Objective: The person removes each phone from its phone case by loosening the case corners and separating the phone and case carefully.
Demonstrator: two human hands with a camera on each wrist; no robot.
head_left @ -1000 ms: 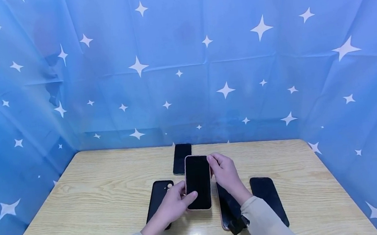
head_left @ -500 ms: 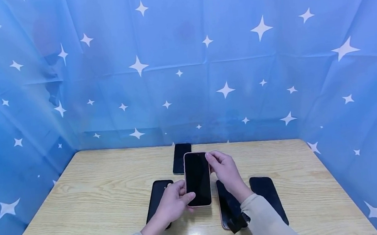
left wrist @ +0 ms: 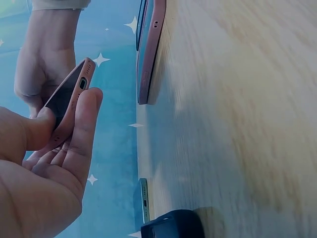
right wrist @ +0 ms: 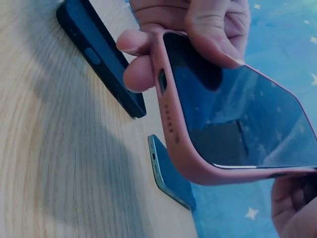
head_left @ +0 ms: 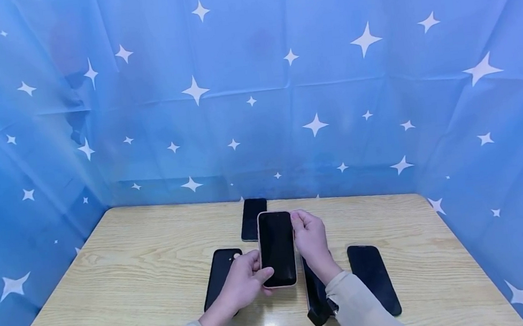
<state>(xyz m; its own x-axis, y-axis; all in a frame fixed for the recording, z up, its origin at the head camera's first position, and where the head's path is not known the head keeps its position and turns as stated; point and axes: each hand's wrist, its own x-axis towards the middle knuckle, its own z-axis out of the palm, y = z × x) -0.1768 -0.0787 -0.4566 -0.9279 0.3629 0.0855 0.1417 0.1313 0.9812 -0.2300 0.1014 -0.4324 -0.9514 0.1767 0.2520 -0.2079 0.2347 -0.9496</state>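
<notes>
Both hands hold a smartphone in a pink case (head_left: 277, 250) above the table, its dark screen up. My left hand (head_left: 243, 283) grips the lower left side, thumb over the screen and fingers beneath. At the upper right edge, my right hand (head_left: 310, 235) pinches the phone. In the right wrist view, the pink case (right wrist: 198, 166) is fitted around the phone's bottom end, with its port opening visible. Left of the left hand lies a black phone case (head_left: 216, 278), partly covered by that hand. Beneath the right wrist is another pink-edged phone (head_left: 311, 286), partly hidden.
A dark phone (head_left: 254, 217) lies behind the held one, near the table's far edge. Another dark phone (head_left: 374, 279) lies to the right, beside the right sleeve. The wooden table (head_left: 140, 284) is bordered by a blue star-patterned curtain (head_left: 252, 78).
Over the last second, the held phone has risen slightly. The right hand has turned a little, its wrist shifting left over the phone beneath. The head view has shifted slightly.
</notes>
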